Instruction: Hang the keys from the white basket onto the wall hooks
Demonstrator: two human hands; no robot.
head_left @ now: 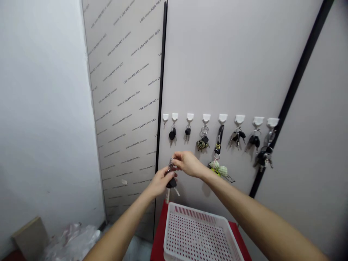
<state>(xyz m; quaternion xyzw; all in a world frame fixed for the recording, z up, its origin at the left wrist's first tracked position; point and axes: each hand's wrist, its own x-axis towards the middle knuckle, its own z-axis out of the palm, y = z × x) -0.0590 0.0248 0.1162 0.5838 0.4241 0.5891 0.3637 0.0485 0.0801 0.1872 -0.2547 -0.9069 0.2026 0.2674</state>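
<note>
Right at the bottom middle of the frame we've got the white perforated basket (201, 232) sitting on a red surface (159, 239), and it looks empty from here. Just above it, around the center, both of our hands meet on one key bunch (172, 179): the left hand (160, 181) has its fingers curled around the black fob, and the right hand (187, 163) is pinching the metal ring at the top between thumb and fingertips. A couple of silver keys dangle loose under the left hand. That's the risky bit, we reckon — the ring grip is a small pinch, so if either hand lets go too early the bunch could drop. It might land in the basket, but the hands sit over its far left corner, so it could just as easily go past the edge toward the floor at lower left, where the crinkled plastic sheeting (73, 235) lies. Further back on the panel, the row of white hooks (217, 119) runs across the middle of the frame. The leftmost hook (165, 117) looks bare, and the rest carry key sets. Those hooks are small and close together — a sloppy reach could knock the neighbouring black key (172, 135) off its hook, or the ring could miss the hook tip altogether.
</note>
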